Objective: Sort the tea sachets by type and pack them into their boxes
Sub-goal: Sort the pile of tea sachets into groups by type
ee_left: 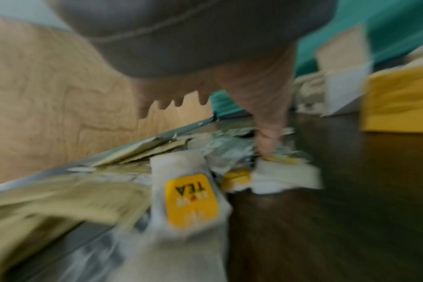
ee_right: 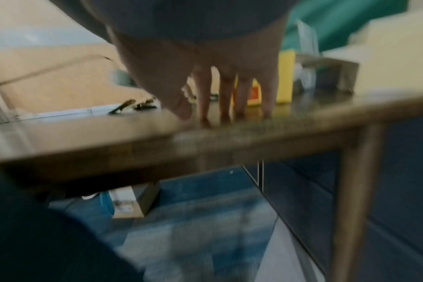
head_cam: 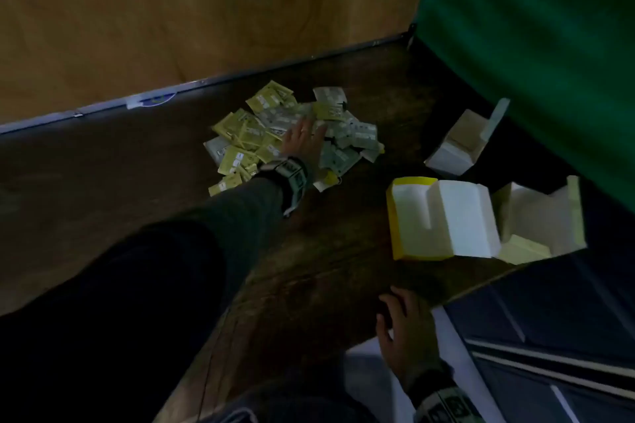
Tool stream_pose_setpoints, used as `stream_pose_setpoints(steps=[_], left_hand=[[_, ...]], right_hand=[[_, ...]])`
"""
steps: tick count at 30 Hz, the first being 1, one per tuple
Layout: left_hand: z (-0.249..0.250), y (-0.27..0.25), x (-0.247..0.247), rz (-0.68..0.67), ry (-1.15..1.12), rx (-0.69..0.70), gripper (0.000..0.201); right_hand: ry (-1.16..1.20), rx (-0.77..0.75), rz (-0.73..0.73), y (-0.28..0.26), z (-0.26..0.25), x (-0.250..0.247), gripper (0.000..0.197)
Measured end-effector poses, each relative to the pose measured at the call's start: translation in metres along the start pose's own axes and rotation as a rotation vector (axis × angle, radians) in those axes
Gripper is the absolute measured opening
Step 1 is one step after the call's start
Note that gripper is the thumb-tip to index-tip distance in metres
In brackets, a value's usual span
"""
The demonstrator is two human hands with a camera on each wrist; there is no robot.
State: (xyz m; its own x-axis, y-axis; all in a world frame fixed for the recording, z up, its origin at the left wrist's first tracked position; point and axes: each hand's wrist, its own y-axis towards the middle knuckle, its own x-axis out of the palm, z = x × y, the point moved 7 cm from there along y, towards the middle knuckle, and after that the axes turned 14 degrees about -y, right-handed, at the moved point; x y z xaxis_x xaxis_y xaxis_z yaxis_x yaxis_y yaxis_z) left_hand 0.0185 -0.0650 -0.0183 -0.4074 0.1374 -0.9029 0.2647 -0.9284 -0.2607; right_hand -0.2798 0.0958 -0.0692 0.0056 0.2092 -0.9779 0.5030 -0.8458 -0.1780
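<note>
A heap of tea sachets (head_cam: 275, 134) lies mid-table, yellow-green ones on its left and grey-white ones (head_cam: 354, 137) on its right. My left hand (head_cam: 304, 139) lies flat on top of the heap with fingers spread and straight. In the blurred left wrist view the thumb (ee_left: 268, 141) touches the sachets, and a white sachet with a yellow "TEA" label (ee_left: 191, 198) lies close by. Three opened boxes stand to the right: a yellow one (head_cam: 412, 216), a white one (head_cam: 453, 151) and a pale yellow one (head_cam: 539, 216). My right hand (head_cam: 402, 323) rests on the table's near edge with straight fingers (ee_right: 203, 106) and holds nothing.
The dark wooden table (head_cam: 326, 251) meets a light wood wall panel (head_cam: 171, 27) at the back. A green cloth (head_cam: 532, 45) hangs over the right corner, close behind the boxes. Blue floor and a cardboard box (ee_right: 131, 202) show under the table.
</note>
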Motion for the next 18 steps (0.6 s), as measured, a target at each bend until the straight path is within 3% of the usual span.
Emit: stream_pose_setpoints(steps=[2,4,7,11,14,16,18], left_hand=[[-0.001,0.018,-0.002,-0.045,0.067,-0.045,0.117],[-0.004,0.027,0.002,-0.115,0.003,-0.126,0.116],[-0.006,0.038,0.017,-0.149,-0.041,-0.175,0.090],[0.005,0.039,0.013,-0.133,0.017,-0.030,0.071],[0.004,0.033,-0.016,-0.045,-0.116,0.053,0.062],[0.003,0.025,-0.042,0.082,-0.250,0.066,0.061],[0.000,0.012,-0.069,0.235,-0.427,0.046,0.047]], right_hand=[[-0.011,-0.019,0.033,0.010,-0.004,-0.003,0.040],[-0.043,-0.030,0.038,0.015,-0.009,-0.002,0.040],[0.013,-0.054,0.012,0.022,-0.016,-0.001,0.039],[0.194,-0.087,-0.069,0.031,-0.023,-0.007,0.044],[0.314,-0.141,-0.066,0.053,-0.032,-0.029,0.044],[0.404,-0.158,-0.032,0.075,-0.038,-0.049,0.043],[0.468,-0.157,0.001,0.098,-0.043,-0.069,0.036]])
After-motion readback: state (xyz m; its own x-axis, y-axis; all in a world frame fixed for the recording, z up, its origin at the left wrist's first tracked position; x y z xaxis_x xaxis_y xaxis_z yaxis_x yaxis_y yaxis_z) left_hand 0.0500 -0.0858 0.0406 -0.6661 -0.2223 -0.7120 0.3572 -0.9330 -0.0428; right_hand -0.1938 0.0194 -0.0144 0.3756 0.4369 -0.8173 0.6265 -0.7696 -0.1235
